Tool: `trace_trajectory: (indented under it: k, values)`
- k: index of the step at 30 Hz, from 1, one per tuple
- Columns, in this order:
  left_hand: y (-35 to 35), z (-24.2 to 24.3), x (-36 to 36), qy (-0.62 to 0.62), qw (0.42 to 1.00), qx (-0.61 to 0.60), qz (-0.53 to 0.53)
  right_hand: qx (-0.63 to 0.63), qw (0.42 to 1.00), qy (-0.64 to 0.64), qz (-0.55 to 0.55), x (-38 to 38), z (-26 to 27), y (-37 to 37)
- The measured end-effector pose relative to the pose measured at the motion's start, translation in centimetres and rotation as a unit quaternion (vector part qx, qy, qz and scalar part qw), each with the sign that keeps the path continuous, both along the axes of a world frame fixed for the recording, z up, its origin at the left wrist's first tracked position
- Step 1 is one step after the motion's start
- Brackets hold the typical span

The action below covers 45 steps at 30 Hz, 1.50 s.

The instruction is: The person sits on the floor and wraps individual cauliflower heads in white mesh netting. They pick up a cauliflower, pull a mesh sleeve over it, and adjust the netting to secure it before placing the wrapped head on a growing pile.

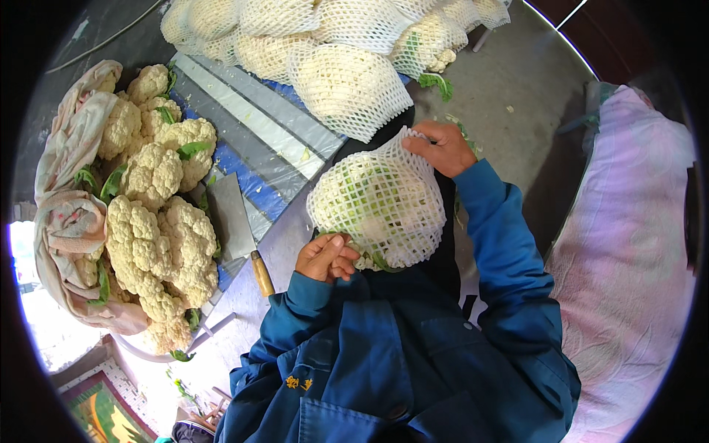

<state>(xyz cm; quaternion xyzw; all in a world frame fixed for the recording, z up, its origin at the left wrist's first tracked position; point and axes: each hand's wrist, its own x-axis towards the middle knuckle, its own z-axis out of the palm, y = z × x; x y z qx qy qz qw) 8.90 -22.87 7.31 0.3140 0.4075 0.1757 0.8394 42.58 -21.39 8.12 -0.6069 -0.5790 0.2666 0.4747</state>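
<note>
A cauliflower in a white foam net sleeve [376, 207] lies over my lap, its green stem side showing through the mesh. My right hand [443, 148] pinches the gathered far end of that sleeve. At the near left edge of the same cauliflower is my left hand [327, 258], fingers curled and thumb bent over them. Whether it grips the mesh edge there is hidden. Bare curds and a leaf stick out of the sleeve's near side. To the left, a cleaver [235, 221] with a wooden handle rests on the table edge beside the unwrapped cauliflowers [160, 221].
Several net-wrapped cauliflowers [349, 83] are piled at the far end of the plastic-covered striped table [266, 127]. A cloth [77, 138] borders the bare heads on the left. A pinkish blanket [620, 266] covers something on the right. Leaf scraps [437, 84] show near the floor.
</note>
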Motion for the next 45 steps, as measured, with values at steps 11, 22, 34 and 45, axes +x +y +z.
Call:
trace_trajectory:
  k: [11, 22, 34, 45]
  values:
    - [-0.7, 1.1, 1.6, 0.07, 0.997, -0.006, -0.027, -0.101, 0.991, 0.076, 0.051, -0.2, 1.8, -0.3]
    - [-0.2, 1.9, 3.0, 0.124, 0.991, -0.003, -0.042, -0.287, 0.948, 0.022, 0.138, 1.1, 3.5, -0.7]
    - [-2.5, -0.2, 1.9, -0.114, 0.986, 0.092, 0.079, -0.173, 0.943, 0.235, 0.162, 0.8, 3.7, -2.8]
    - [-4.5, -2.5, 2.4, -0.279, 0.957, -0.074, 0.018, -0.22, 0.937, 0.198, 0.187, 0.9, 4.5, -4.4]
